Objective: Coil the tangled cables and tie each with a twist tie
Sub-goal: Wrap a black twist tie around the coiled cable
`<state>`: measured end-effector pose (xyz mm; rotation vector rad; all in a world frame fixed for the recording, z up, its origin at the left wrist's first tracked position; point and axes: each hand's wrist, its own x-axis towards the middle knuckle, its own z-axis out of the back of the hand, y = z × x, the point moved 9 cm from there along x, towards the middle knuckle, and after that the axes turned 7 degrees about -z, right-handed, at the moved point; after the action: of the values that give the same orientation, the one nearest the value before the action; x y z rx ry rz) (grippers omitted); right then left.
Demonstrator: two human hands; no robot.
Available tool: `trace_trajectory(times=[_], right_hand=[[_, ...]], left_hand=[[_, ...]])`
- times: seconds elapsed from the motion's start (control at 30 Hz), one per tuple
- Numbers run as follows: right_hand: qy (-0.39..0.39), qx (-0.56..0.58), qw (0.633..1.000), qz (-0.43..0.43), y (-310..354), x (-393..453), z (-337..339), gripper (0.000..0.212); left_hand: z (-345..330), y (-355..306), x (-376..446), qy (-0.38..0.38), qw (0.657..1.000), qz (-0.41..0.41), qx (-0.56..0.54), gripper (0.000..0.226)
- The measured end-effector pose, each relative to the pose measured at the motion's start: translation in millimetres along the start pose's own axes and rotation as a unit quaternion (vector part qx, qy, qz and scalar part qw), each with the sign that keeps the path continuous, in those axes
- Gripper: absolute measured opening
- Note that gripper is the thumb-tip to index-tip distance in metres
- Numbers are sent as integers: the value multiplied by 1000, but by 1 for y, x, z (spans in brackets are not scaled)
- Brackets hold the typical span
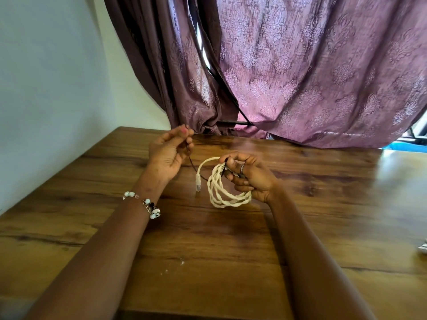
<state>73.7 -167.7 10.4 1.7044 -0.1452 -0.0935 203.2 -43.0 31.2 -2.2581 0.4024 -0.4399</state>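
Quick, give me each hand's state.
Left hand: pinches the thin dark twist tie.
Right hand: grips the coiled white cable.

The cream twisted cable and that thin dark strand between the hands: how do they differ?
The cream twisted cable is thick, pale and gathered into several loops; the thin dark strand is slender, dark and runs as a single line. The right hand grips the cable's coil, with a clear plug hanging free; the left hand pinches the strand's upper end. Both are held above the wooden table, and the strand leads towards the coil.
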Motion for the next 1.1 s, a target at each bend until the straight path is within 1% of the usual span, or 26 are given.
trace_trajectory(times=[0.07, 0.17, 0.23, 0.3, 0.37, 0.43, 0.53, 0.63, 0.77, 0.9, 1.03, 1.1], right_hand=[[5, -22, 1000, 16, 4, -1, -4, 17], [-1, -43, 998, 40, 9, -1, -7, 17], [-11, -48, 997, 55, 13, -2, -7, 17], [-37, -59, 995, 69, 16, -2, -3, 16], [-87, -83, 989, 84, 20, -3, 3, 15], [-136, -103, 980, 102, 25, -5, 6, 14], [-195, -94, 966, 143, 34, -7, 7, 15], [-229, -70, 954, 179, 39, -10, 10, 15], [-256, -58, 945, 196, 41, -13, 13, 18], [-282, -78, 934, 206, 44, -15, 17, 14], [-270, -85, 936, 210, 47, -16, 14, 14], [-263, -78, 938, 213, 49, -18, 13, 12]], left_hand=[[-6, 6, -6, 12, 996, 6, 91, 6], [-19, 10, -12, 57, 982, -13, 181, 5], [-30, 12, -15, 98, 966, -30, 239, 6], [-37, 18, -18, 128, 952, -24, 278, 7], [-40, 25, -20, 145, 941, -5, 305, 7], [-41, 29, -20, 149, 933, 0, 326, 7], [-37, 30, -18, 129, 936, -21, 326, 7], [-38, 31, -19, 120, 936, -43, 329, 8], [-41, 27, -20, 119, 922, -92, 355, 8], [-43, 22, -17, 160, 887, -139, 410, 5], [-46, 17, -21, 169, 863, -192, 435, 2], [-48, 15, -23, 167, 858, -212, 437, 2]])
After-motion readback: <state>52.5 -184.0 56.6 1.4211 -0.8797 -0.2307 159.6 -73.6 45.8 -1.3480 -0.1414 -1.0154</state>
